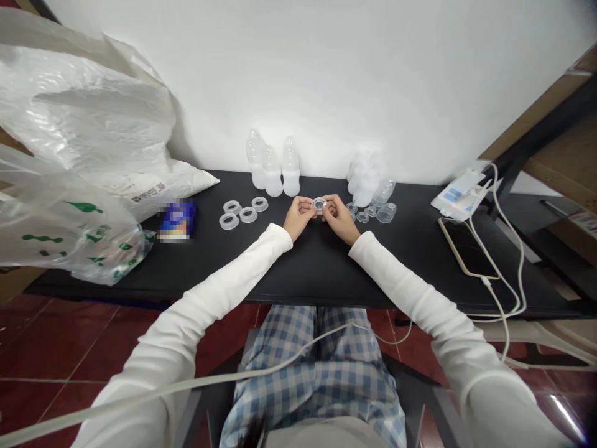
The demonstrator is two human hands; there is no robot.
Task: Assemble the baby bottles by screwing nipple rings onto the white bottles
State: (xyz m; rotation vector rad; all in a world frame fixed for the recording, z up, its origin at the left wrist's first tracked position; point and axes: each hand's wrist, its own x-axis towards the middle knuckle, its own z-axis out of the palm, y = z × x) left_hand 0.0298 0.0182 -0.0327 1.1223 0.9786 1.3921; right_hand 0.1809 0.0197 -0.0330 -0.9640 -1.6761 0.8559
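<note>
a seated person's left hand (298,219) and right hand (341,219) meet just above the middle of a black tabletop (317,267). each grip is pinched on one small clear ring (319,205), held up between the fingertips. it may have a thin disc in it, though the view is too small to be sure. four loose rings (243,213) lie to the left, three bottles (273,167) stand by the wall, and a phone (466,247) lies far right.
</note>
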